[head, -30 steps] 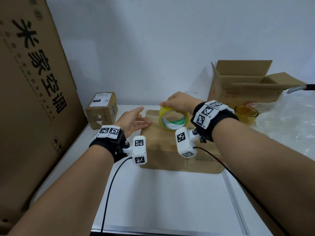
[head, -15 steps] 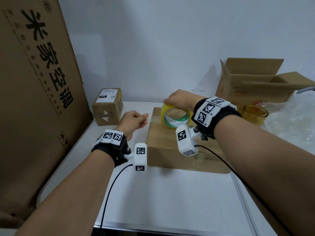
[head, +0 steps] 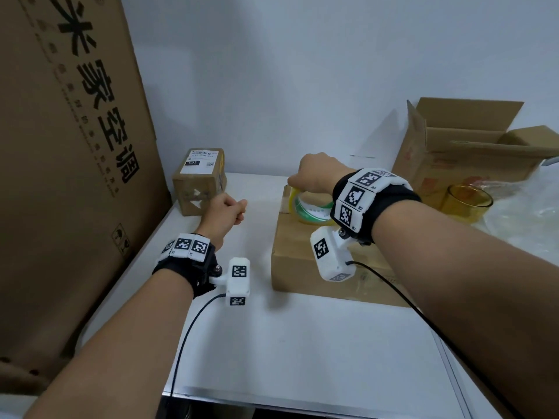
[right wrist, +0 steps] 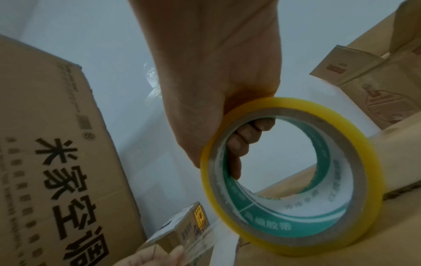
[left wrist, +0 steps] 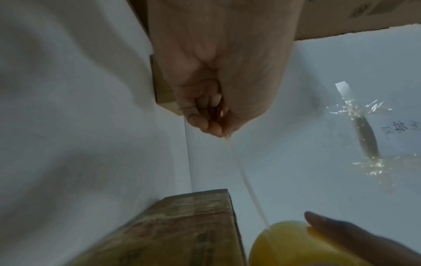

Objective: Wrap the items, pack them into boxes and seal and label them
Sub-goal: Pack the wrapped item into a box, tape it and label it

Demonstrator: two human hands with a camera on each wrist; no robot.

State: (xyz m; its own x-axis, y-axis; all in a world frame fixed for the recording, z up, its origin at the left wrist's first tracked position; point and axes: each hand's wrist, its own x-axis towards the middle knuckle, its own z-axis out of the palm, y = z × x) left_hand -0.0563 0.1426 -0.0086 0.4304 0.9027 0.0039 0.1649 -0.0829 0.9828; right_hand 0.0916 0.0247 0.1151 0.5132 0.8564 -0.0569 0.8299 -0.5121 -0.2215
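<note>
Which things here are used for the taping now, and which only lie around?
In use:
- tape roll, held by right hand
- tape end, pinched by left hand
- closed box under the roll

Lying about:
- labelled small box
- open box
- amber glass
- plastic wrap
- big carton

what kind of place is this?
Probably a small packing or shipping bench: a labelled small parcel, an open carton, and a tape roll held on a closed box.
</note>
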